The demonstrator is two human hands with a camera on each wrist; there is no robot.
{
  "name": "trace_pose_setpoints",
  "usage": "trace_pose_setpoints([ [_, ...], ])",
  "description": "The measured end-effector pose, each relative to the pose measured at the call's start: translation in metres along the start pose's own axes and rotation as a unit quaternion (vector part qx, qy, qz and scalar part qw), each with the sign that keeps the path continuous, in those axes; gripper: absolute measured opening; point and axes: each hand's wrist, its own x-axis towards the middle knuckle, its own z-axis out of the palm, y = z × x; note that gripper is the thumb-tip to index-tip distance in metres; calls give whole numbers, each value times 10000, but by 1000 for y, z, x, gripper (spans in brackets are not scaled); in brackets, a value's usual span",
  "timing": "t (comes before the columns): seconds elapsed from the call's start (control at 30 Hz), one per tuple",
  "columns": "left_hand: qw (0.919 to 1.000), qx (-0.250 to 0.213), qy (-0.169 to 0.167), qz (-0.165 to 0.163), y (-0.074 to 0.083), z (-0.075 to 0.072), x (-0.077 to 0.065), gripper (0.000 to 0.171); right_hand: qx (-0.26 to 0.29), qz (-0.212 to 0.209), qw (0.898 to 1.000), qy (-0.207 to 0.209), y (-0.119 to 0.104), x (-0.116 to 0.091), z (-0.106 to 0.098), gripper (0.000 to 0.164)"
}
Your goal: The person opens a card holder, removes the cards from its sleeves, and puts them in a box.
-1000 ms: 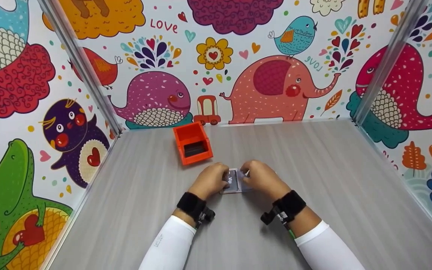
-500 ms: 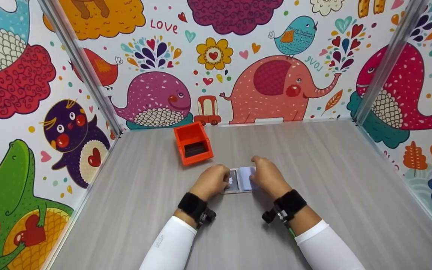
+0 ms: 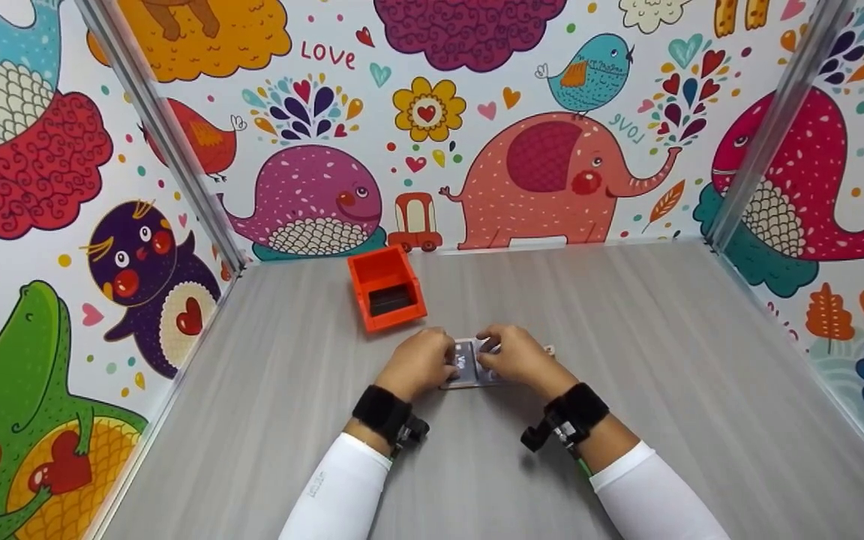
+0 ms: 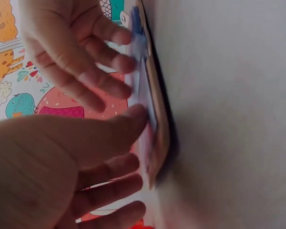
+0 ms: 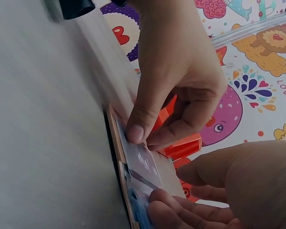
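A small card holder (image 3: 466, 384) lies spread on the table, with a dark card marked "VIP" (image 3: 462, 361) in its left side and clear plastic over its right. My left hand (image 3: 418, 364) holds down that left side; its thumb (image 5: 137, 132) rests on the card's surface, the index finger curled close by. Over the right side is my right hand (image 3: 518, 356), its fingertips (image 5: 161, 200) right at the bluish clear plastic (image 5: 140, 207), its thumb apart from them. A pale tab (image 3: 550, 349) shows beyond the right hand.
An orange-red bin (image 3: 394, 321) with a dark patch inside stands behind the left hand. The grey wood-grain table (image 3: 612, 300) ends at walls printed with cartoon animals, with metal posts (image 3: 169, 127) at the corners.
Over the last second, my right hand moved right off the clear plastic, baring its light-blue surface, then came back left over it. My left hand stays on the card holder's left side.
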Motion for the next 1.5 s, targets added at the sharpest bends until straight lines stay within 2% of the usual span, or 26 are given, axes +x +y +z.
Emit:
trace_pose_setpoints([
  [0.2,9993,-177,-299,-163,-3,-6,-3,15,68,278,9996,-30,3,1,1,39],
  [0.37,9988,-299,-375,-38,-4,-7,-2,16,248,424,9988,-70,4,1,1,44],
  [0.67,9994,-248,-219,103,-2,1,1,23,215,467,9986,-88,5,1,2,46],
  [0.83,9999,-3,-46,155,-1,6,3,31,128,402,9991,-39,6,2,2,48],
  [0.97,9996,197,57,171,0,8,3,35,319,463,9984,-33,9,4,4,50],
  [1.2,9993,298,94,183,1,9,2,35,642,534,9965,24,13,5,6,49],
  [1.5,9987,414,43,284,3,9,2,28,563,649,9962,153,12,6,2,46],
])
